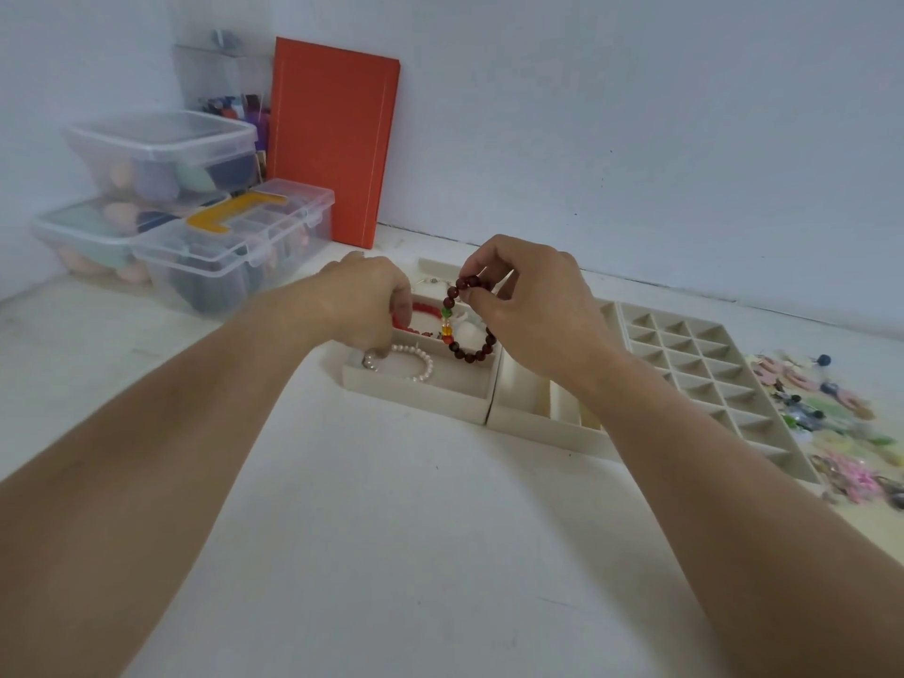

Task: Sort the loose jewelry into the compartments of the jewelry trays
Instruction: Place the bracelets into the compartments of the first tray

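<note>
Two hands work over the left tray (416,391). Right hand (533,305) pinches a dark red bead bracelet (464,325) in its fingers. Left hand (372,300) fingers curl on a bright red bracelet (425,310).

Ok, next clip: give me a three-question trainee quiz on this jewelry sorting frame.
1. True or false: the right hand pinches the dark red bead bracelet.
2. Which bracelet lies in the nearest compartment of the left tray? A) pearl bracelet B) green bracelet C) gold chain
3. Fill in: the loose jewelry pile lies to the ___ of the grid tray.

Key: 1 true; 2 A; 3 right
</note>
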Available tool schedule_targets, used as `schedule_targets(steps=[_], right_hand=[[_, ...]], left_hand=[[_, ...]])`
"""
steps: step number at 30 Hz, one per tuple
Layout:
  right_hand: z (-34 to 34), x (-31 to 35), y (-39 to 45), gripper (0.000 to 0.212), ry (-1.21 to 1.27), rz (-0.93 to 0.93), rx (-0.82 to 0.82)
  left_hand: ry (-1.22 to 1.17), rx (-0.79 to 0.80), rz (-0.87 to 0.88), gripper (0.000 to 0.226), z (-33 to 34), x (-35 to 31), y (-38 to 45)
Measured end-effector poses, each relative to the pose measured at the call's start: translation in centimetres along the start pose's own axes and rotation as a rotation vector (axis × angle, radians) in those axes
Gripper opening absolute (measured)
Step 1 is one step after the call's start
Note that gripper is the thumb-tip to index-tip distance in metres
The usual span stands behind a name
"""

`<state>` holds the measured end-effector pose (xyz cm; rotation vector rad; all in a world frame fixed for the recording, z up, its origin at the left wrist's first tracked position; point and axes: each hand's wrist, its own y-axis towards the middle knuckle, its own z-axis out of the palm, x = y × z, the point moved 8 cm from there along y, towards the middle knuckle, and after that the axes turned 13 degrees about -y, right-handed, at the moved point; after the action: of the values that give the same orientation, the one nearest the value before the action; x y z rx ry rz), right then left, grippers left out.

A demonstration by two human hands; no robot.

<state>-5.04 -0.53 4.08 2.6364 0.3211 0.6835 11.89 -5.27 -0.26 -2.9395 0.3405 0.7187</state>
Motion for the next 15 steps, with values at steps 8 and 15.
schedule_targets(steps=[8,15], right_hand=[[0.0,0.0,0.0,0.011,-0.020,-0.007,-0.009],[0.1,0.1,-0.1,0.012,-0.018,-0.007,0.003]], left_hand=[[0.023,0.174,0.057,0.034,1.5,-1.5,-1.0],[0.127,0.210,0.059,0.045,1.4,-2.2,-1.6]])
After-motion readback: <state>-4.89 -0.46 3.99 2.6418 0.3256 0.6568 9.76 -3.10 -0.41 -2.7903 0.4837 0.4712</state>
